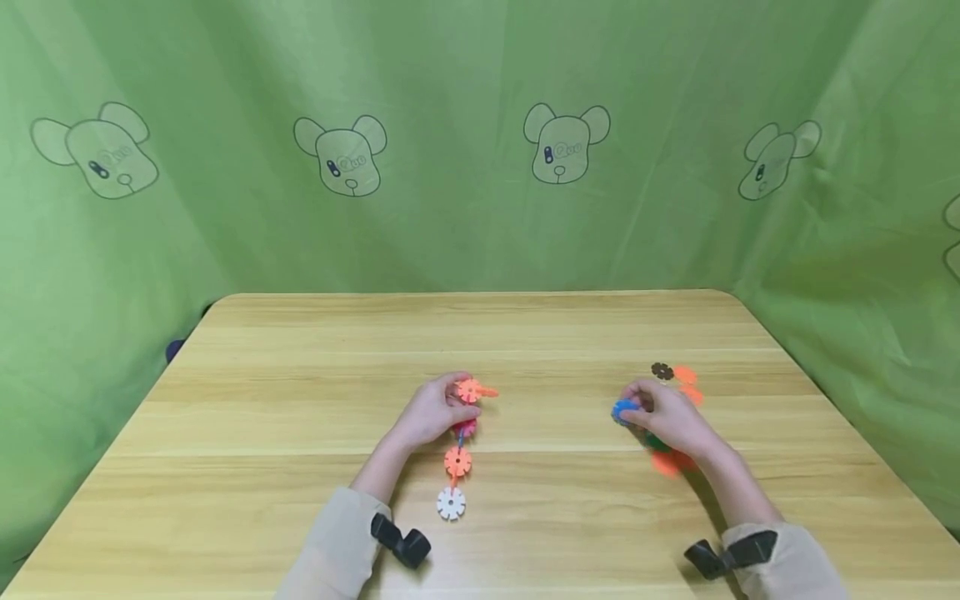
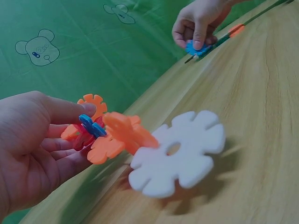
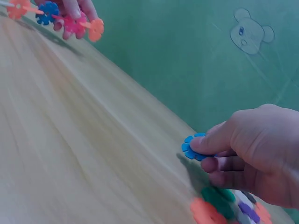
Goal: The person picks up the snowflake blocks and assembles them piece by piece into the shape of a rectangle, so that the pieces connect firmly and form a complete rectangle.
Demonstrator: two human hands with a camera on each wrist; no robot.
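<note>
My left hand (image 1: 433, 414) grips a chain of interlocked notched plastic discs near its far end. In the left wrist view the chain shows a white disc (image 2: 196, 144) at the near end, then orange discs (image 2: 124, 133), a blue one (image 2: 92, 125) and a red-pink one partly hidden by the fingers. Off to the right, my right hand (image 1: 670, 417) pinches a single blue disc (image 3: 189, 147) between thumb and fingers, a little above the table. Below that hand lie loose discs, among them a green disc (image 3: 217, 200) and an orange disc (image 3: 205, 212).
A brown disc (image 1: 662, 371) and orange discs (image 1: 685, 375) lie beyond the right hand; a purple disc (image 3: 249, 212) shows in the right wrist view. The wooden table (image 1: 300, 342) has a green curtain (image 1: 465, 233) around it. Black camera mounts sit on both sleeves.
</note>
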